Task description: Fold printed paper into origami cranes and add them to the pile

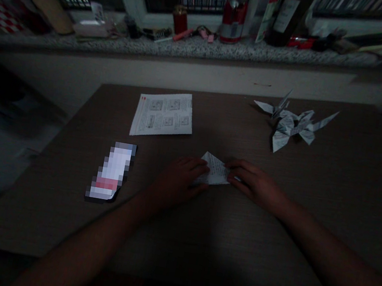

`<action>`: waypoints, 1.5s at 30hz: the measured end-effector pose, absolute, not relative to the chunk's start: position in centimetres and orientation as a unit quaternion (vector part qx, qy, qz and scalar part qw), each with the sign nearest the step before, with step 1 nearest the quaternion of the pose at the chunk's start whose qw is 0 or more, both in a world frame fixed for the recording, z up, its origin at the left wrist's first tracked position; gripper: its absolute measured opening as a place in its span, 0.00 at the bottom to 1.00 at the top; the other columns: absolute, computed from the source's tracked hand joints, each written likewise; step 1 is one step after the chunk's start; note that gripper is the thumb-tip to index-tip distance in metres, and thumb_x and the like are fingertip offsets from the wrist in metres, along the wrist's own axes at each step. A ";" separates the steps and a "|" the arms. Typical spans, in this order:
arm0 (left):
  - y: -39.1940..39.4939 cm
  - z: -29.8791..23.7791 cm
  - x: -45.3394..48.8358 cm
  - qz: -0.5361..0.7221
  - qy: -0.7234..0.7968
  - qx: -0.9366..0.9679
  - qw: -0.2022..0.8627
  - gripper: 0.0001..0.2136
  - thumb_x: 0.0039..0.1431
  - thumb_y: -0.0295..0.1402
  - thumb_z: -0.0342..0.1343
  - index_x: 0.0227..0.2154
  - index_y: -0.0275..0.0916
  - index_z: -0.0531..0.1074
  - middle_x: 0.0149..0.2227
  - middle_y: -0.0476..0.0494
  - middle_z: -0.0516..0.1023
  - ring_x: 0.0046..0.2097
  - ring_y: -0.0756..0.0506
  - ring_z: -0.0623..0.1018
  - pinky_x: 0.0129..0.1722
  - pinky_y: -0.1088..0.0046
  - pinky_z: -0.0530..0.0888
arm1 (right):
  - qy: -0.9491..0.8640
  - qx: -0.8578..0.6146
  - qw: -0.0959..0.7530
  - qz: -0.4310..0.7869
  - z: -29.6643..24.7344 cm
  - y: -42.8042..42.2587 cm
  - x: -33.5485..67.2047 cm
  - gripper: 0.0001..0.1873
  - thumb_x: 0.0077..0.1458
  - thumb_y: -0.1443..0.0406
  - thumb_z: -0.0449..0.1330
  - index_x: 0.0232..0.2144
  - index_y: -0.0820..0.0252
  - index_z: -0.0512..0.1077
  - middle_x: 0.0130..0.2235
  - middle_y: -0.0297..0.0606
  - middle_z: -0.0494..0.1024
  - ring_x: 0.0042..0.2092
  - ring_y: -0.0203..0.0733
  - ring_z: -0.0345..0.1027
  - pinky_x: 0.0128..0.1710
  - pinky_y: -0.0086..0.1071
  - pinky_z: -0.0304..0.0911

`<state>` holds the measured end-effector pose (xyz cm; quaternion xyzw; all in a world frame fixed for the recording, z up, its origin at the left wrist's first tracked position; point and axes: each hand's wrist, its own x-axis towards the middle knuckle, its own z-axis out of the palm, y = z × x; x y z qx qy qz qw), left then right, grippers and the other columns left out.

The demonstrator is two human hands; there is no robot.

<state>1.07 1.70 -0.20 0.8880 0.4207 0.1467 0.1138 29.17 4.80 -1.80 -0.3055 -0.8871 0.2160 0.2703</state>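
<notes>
A small piece of folded printed paper (218, 173) lies on the table in front of me, its peak pointing away. My left hand (182, 175) grips its left side, fingers over the top and thumb along the near edge. At the opposite corner my right hand (253, 182) pinches the paper between thumb and fingers. Parts of the paper are hidden under both hands. Beyond my right hand stand folded paper cranes (295, 124), close together and partly overlapping. A flat printed sheet (164, 114) rests past my left hand.
A phone (112, 171) with a lit, blurred screen lies left of my left arm on the brown table (232, 247). Behind the table, a speckled stone sill (191, 53) bears a red can (233, 20), a jar (180, 19), a dark bottle (287, 17) and assorted small items.
</notes>
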 end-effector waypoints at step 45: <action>1.1 1.3 3.0 0.271 0.482 0.809 0.202 0.10 0.73 0.35 0.52 0.46 0.41 0.77 0.45 0.44 0.82 0.45 0.45 0.82 0.47 0.68 0.77 | -0.905 -0.370 0.194 0.073 0.9 1.5 25.7 0.14 0.69 0.65 0.54 0.54 0.57 0.72 0.44 0.46 0.81 0.42 0.49 0.77 0.37 0.37 0.71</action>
